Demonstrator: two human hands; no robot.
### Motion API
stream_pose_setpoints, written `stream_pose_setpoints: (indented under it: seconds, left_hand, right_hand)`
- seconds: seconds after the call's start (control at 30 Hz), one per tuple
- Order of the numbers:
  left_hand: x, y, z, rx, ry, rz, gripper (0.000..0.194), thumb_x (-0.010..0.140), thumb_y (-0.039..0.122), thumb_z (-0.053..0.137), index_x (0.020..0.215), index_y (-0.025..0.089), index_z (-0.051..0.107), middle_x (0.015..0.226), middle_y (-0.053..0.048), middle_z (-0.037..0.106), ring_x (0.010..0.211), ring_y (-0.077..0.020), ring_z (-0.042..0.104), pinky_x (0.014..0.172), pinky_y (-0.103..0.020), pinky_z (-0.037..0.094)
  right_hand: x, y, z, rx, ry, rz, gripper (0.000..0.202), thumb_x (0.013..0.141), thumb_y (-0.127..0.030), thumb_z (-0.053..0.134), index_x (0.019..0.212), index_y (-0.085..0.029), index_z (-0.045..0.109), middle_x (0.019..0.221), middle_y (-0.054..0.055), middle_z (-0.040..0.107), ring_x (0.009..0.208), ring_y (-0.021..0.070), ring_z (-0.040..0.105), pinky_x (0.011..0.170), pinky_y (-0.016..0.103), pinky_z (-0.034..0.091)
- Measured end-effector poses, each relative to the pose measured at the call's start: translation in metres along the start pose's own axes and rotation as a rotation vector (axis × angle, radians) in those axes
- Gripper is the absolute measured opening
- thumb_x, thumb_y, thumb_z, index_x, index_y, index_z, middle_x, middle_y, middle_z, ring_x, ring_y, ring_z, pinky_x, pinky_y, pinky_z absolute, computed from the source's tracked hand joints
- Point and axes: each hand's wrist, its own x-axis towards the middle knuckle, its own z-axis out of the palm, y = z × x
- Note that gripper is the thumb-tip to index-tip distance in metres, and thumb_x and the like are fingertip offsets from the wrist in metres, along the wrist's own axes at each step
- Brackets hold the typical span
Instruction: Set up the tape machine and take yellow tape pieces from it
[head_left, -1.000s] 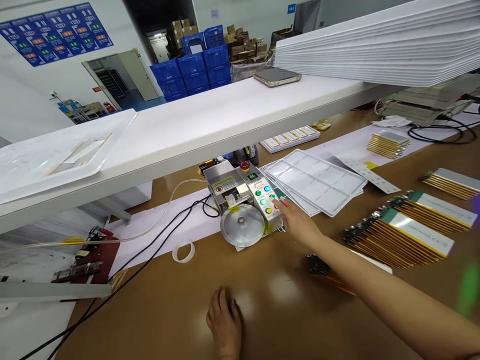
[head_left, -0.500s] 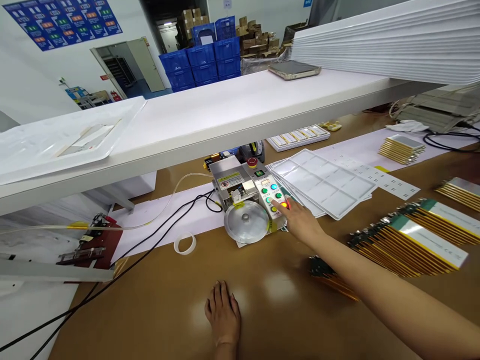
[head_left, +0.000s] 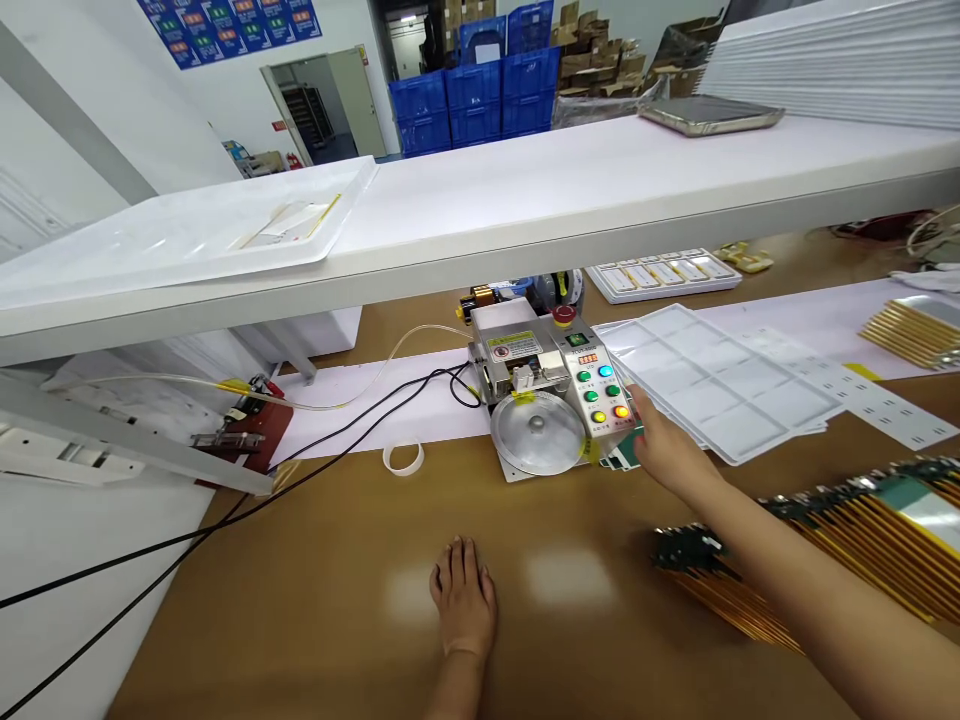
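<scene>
A small metal machine (head_left: 551, 385) is seen standing on the brown tabletop (head_left: 337, 590), under a long white shelf (head_left: 525, 190), with a round silver disc (head_left: 537, 432) at its front and a panel of lit buttons (head_left: 600, 385) on its right side. The right hand (head_left: 664, 445) is placed at the machine's right edge, just beside the orange button (head_left: 621, 411); its fingers are partly hidden against the panel, so whether they are spread or pressed together cannot be told, and nothing is seen pinched. The left hand (head_left: 463, 598) is laid flat on the tabletop, fingers loosely spread, holding nothing, well apart from the machine. A white compartment tray (head_left: 720, 385) lies just right of the machine, a tape ring (head_left: 403, 458) to its left, black cables (head_left: 300, 480) run off left, and stacks of flat gold-edged packs (head_left: 862, 540) lie under the right forearm. The machine is judged heavy, stiff and steady; buttons would be pressed lightly with one fingertip, and the body, if shifted, would best be taken by its metal sides, not by the disc or cables.
</scene>
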Motion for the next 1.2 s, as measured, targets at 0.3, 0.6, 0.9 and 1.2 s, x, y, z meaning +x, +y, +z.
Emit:
stream_pose_setpoints:
  seconds: [0.3,0.6,0.9,1.2]
  left_hand:
    - [0.006,-0.001,0.005,0.008,0.103,0.013,0.042,0.083,0.025,0.031,0.12,0.016,0.049,0.124,-0.006,0.049,0.114,-0.0219,0.037,0.095,-0.042,0.025]
    - [0.009,0.004,0.0,0.015,0.117,0.019,0.041,0.083,0.025,0.03,0.118,0.014,0.05,0.123,-0.006,0.05,0.113,-0.022,0.038,0.095,-0.042,0.025]
    - [0.008,0.006,-0.002,0.01,0.032,0.005,0.043,0.084,0.026,0.029,0.121,0.015,0.047,0.126,-0.006,0.047,0.116,-0.0222,0.036,0.097,-0.042,0.023]
    - [0.001,0.002,0.003,0.001,0.025,0.008,0.043,0.083,0.025,0.03,0.123,0.016,0.045,0.128,-0.005,0.045,0.118,-0.0218,0.033,0.097,-0.042,0.023]
  right_hand:
    - [0.008,0.003,-0.004,-0.035,-0.031,0.035,0.069,0.07,-0.004,0.032,0.136,-0.02,0.019,0.108,0.01,0.057,0.087,0.0218,0.056,0.068,0.029,0.042]
    - [-0.004,-0.004,-0.006,-0.242,0.116,-0.039,0.058,0.07,-0.005,0.036,0.128,-0.016,0.035,0.094,0.009,0.059,0.079,0.0209,0.055,0.063,0.029,0.042]
    - [-0.021,0.011,0.014,-0.158,0.215,-0.177,0.057,0.069,-0.004,0.037,0.125,-0.015,0.038,0.116,0.011,0.049,0.103,0.022,0.049,0.081,0.035,0.046]
    - [-0.028,0.006,0.015,-0.164,0.189,-0.134,0.055,0.073,-0.005,0.035,0.127,-0.016,0.036,0.109,0.01,0.052,0.092,0.0224,0.053,0.074,0.035,0.048]
